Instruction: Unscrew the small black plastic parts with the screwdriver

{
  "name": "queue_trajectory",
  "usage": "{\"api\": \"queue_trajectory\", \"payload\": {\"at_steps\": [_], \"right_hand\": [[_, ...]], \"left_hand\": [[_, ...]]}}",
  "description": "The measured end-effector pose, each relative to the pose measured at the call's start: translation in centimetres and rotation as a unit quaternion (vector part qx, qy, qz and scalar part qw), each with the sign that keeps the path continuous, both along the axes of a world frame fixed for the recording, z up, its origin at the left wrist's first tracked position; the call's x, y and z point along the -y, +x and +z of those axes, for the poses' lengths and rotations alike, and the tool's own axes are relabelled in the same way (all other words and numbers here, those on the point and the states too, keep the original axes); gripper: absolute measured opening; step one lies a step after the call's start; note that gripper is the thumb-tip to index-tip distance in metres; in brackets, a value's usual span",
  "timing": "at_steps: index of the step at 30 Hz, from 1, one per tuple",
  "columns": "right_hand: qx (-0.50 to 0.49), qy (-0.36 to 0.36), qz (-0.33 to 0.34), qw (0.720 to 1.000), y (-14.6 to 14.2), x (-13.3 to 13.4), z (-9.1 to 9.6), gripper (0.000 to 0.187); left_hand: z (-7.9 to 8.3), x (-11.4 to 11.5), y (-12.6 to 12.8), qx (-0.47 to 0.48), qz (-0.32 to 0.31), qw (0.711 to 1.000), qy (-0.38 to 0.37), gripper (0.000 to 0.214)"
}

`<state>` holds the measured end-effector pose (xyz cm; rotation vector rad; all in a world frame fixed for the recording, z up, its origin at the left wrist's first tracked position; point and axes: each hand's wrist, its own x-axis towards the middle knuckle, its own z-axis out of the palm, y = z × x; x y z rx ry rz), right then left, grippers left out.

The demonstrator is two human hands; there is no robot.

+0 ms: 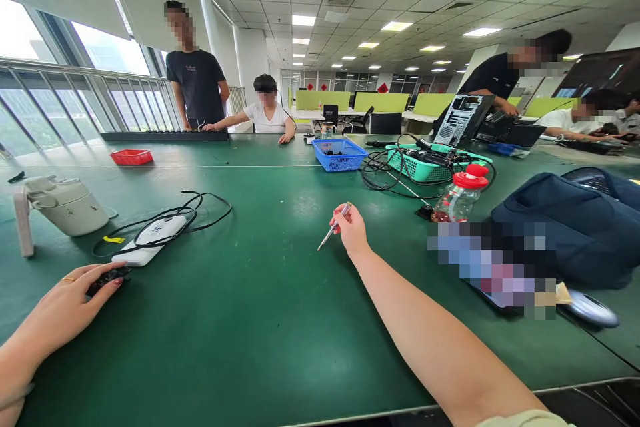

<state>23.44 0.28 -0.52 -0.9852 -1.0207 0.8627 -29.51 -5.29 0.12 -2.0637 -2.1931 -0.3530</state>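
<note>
In my right hand (351, 230), over the middle of the green table, is a slim screwdriver (329, 237) with its tip slanting down to the left. The fingers are wrapped round its handle. My left hand (75, 293) lies at the left of the table, closed over a small black part (107, 278) whose exact kind I cannot make out. Just beyond that hand lies a white power bank (153, 240) with a black cable (213, 195) looped over it.
A white lidded mug (73, 207) stands at the left, a red tray (131, 157) behind it. Blue basket (340, 159), green basket (415, 167) with cables, red-lidded jar (463, 197) and dark blue bag (565, 227) sit to the right. Several people are around the table.
</note>
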Motion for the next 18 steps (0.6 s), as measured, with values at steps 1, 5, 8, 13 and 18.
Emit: {"api": "queue_trajectory", "payload": {"at_steps": [1, 5, 8, 13, 18], "right_hand": [[0.000, 0.000, 0.000, 1.000, 0.0, 0.0, 0.0, 0.022], [-0.001, 0.002, -0.002, 1.000, 0.0, -0.1, -0.1, 0.022], [0.000, 0.002, -0.003, 1.000, 0.0, -0.1, -0.1, 0.022], [0.002, -0.001, -0.001, 1.000, 0.0, 0.0, -0.1, 0.021], [0.004, 0.003, 0.001, 1.000, 0.1, -0.1, -0.2, 0.020]], "left_hand": [[0.1, 0.0, 0.0, 0.001, 0.002, 1.000, -0.004, 0.064], [0.3, 0.2, 0.3, 0.010, 0.010, 1.000, -0.018, 0.063], [0.3, 0.3, 0.3, 0.011, 0.012, 1.000, -0.015, 0.063], [0.0, 0.1, -0.5, 0.015, -0.010, 1.000, -0.020, 0.057], [-0.6, -0.2, -1.9, 0.013, -0.036, 0.999, 0.008, 0.056]]}}
